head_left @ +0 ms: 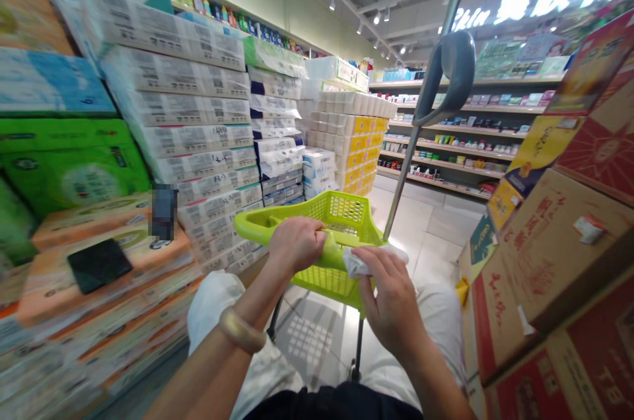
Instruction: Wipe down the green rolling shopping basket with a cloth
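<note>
Lime-green handle (333, 256) under left fingers (317, 235); same lime on basket (341, 292), gridded with holes. White cloth (356, 264) under right fingers (387, 263). Dull-gold bangle (242, 331) behind left fingers. Leftward of fingers, vivid green pack (44, 162), pale-orange packs (153, 260); rightward, brown carton (569, 235), red print.

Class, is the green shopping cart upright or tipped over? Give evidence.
Upright: the green shopping cart has its basket above its dark legs, which reach toward the floor; the left hand grips the handle.
</note>
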`<state>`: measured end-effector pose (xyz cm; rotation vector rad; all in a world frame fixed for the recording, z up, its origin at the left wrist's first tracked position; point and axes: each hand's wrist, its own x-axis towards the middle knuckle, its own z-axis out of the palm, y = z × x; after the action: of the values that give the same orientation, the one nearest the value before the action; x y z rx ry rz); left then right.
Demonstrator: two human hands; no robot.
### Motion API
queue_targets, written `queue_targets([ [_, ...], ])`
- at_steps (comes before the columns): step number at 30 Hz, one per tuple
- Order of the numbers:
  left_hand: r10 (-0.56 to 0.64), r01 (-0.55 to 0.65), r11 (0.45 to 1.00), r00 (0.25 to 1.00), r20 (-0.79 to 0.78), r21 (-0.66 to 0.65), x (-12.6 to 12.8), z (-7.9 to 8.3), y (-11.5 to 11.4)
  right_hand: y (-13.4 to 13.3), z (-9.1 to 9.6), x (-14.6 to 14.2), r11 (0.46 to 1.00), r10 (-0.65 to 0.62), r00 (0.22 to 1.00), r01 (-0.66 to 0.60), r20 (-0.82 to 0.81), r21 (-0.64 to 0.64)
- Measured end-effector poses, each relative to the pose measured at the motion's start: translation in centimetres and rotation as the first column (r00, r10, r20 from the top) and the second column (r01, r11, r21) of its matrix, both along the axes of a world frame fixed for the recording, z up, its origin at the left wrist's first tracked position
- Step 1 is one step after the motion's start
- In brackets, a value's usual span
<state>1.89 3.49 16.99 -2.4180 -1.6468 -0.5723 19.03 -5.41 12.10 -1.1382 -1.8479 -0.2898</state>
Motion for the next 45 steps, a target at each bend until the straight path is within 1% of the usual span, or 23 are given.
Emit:
queue_targets([
  [3,-0.008,0.008,1.0,1.0,0.0,0.016,0.0,-0.1,0.1,0.3,0.1,-1.5,1.0,0.017,0.997,-0.017,0.081,0.004],
  [5,-0.02,0.02,1.0,1.0,-0.001,0.018,0.0,-0.1,0.1,0.6,0.2,-1.4,1.0,0.018,0.996,-0.018,0.083,0.003],
  [8,-0.021,0.021,1.0,1.0,0.003,0.019,0.0,-0.1,0.0,1.1,0.0,0.1,1.0,-0.013,1.0,0.013,0.015,0.014],
  [10,-0.018,0.018,1.0,1.0,0.004,0.017,0.0,0.0,0.0,1.2,-0.4,1.0,0.995,-0.075,0.995,0.079,-0.068,0.055],
  [12,-0.015,0.015,1.0,1.0,0.0,0.011,0.1,0.0,-0.1,1.3,-0.7,1.0,0.984,-0.14,0.98,0.154,-0.141,0.095],
  [14,-0.008,0.008,1.0,1.0,-0.003,0.007,0.2,0.1,-0.2,1.2,-0.9,-0.2,0.979,-0.16,0.976,0.176,-0.146,0.102],
  [18,-0.007,0.007,1.0,1.0,-0.006,0.007,0.2,0.1,-0.2,0.9,-0.6,-3.6,0.994,-0.088,0.995,0.091,-0.038,0.06],
  [20,-0.01,0.011,1.0,1.0,-0.012,0.009,0.2,0.1,-0.1,0.9,-0.4,-3.9,0.996,-0.072,0.997,0.073,-0.02,0.051],
  [23,-0.016,0.016,1.0,1.0,-0.015,0.003,0.1,0.1,-0.1,1.1,-0.5,-1.9,0.995,-0.09,0.995,0.092,-0.038,0.047],
  [26,-0.014,0.014,1.0,1.0,-0.008,0.002,0.2,0.1,-0.1,1.3,-0.9,0.7,0.986,-0.153,0.982,0.16,-0.113,0.049],
  [28,-0.01,0.01,1.0,1.0,-0.008,0.002,0.3,0.1,-0.2,1.4,-0.9,1.0,0.977,-0.197,0.968,0.206,-0.154,0.049],
  [31,-0.006,0.006,1.0,1.0,-0.009,0.006,0.4,0.1,-0.3,1.3,-0.7,-1.2,0.974,-0.213,0.969,0.221,-0.123,0.054],
  [33,-0.009,0.01,1.0,1.0,-0.011,0.012,0.4,0.1,-0.3,1.2,-0.4,-3.1,0.981,-0.182,0.981,0.186,-0.069,0.055],
  [35,-0.024,0.024,1.0,1.0,-0.015,0.017,0.4,0.1,-0.2,1.3,-0.1,-3.9,0.988,-0.147,0.989,0.148,-0.026,0.051],
  [37,-0.038,0.038,0.999,0.999,-0.022,0.015,0.3,0.1,-0.2,1.4,0.0,-3.2,0.99,-0.131,0.991,0.131,-0.006,0.05],
  [39,-0.039,0.039,0.999,0.999,-0.024,0.009,0.3,0.1,-0.2,1.7,-0.2,-1.2,0.99,-0.131,0.991,0.132,-0.017,0.041],
  [42,-0.033,0.033,0.999,0.999,-0.02,-0.005,0.4,0.3,-0.3,2.2,-0.5,1.8,0.988,-0.153,0.985,0.153,-0.085,-0.003],
  [43,-0.03,0.03,1.0,0.999,-0.018,-0.007,0.4,0.3,-0.4,2.3,-0.6,2.2,0.986,-0.164,0.981,0.163,-0.107,-0.016],
  [45,-0.024,0.024,1.0,1.0,-0.017,-0.008,0.5,0.3,-0.5,2.3,-0.7,1.9,0.982,-0.191,0.973,0.191,-0.132,-0.013],
])
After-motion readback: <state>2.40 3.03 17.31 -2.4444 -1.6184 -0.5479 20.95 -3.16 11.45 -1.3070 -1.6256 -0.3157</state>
